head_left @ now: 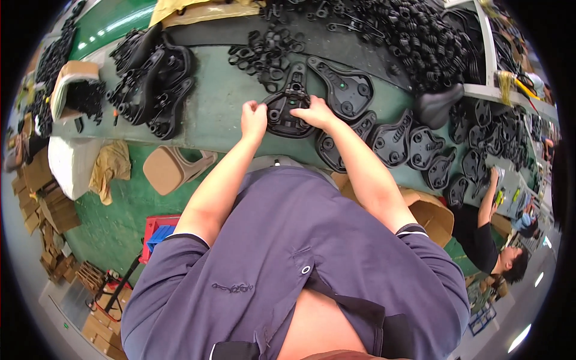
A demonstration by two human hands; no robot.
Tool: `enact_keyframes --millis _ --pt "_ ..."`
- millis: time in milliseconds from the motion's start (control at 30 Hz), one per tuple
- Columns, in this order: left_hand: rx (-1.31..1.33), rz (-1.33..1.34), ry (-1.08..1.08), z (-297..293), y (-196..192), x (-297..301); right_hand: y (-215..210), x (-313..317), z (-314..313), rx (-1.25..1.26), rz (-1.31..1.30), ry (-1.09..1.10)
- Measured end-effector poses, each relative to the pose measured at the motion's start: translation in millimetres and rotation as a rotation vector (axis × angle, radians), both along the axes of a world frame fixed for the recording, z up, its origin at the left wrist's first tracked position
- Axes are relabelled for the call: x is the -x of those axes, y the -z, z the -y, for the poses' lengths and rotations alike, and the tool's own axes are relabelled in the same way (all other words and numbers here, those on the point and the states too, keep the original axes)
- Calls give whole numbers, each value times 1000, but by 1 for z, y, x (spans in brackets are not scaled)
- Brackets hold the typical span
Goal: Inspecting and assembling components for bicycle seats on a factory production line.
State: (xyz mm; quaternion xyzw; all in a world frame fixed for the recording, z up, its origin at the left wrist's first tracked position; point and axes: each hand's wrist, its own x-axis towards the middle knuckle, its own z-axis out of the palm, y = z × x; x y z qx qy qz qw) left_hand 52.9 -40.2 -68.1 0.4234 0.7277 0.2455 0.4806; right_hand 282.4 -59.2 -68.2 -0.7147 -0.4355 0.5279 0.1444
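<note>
One bench (210,108): green and crowded; its near edge lies close to the wide end of the saddle (288,127), so a hard pull toward the body could tip that end over.
Heap (414,48): black parts, many ring-shaped, at the far right; a knock could send some sliding among the saddles.
Pile (144,90): saddles stacked unevenly at the left; one could slip if bumped, since they lean on each other.
Row (393,141): saddles laid close together, running off to the right; a wide swing could catch the nearest.
Saddle: underside up in front of the person, nose pointing away; pressing one side only might make it rock.
Right hand (315,114): clamped on the saddle's right side, thumb over the underside; a slipping thumb could lose the grip.
Left hand (254,123): apart from the right, fingers bunched at the saddle's left edge; whether they pinch anything, I cannot tell.
Rings (264,54): loose beside the nose; a forward shove could scatter them.
</note>
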Motion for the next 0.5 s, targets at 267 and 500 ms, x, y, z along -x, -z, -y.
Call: enact_keyframes --millis 267,500 --pt "624 552 -183 62 -4 64 -27 85 46 -79 38 55" --pt "410 641 -655 57 38 205 -66 118 6 -452 78 -400"
